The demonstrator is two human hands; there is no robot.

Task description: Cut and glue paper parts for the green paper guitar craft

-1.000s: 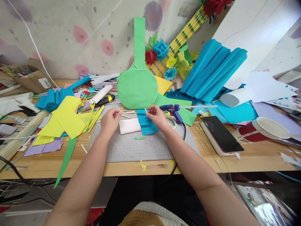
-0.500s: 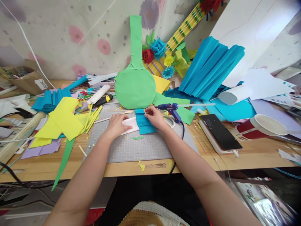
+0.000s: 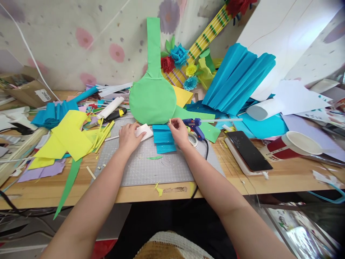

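A piece of folded white paper point(image 3: 145, 132) is gripped by my left hand point(image 3: 129, 138), its thumb along the near edge. Just right of it, a strip of blue crepe paper point(image 3: 163, 138) lies on the grey cutting mat point(image 3: 159, 171). My right hand point(image 3: 180, 133) pinches a short thin wooden stick point(image 3: 170, 121) at the blue strip's upper right corner. Behind my right hand rests a blue glue gun point(image 3: 194, 125) with a clear glue stick in its back. A green paper-covered round shape with a long neck point(image 3: 152, 100) stands upright behind the mat.
Yellow paper pieces point(image 3: 71, 135) and a utility knife point(image 3: 115, 114) lie on the left. On the right are a phone point(image 3: 249, 151) and a paper cup point(image 3: 291, 145). Pleated blue crepe paper point(image 3: 238, 79) and a flower-trimmed yellow paper guitar point(image 3: 207, 36) stand at the back.
My left hand has drawn the white paper left, off the blue strip's edge, and tilted it. My right hand has risen slightly from the strip with the stick. The view has shifted a little.
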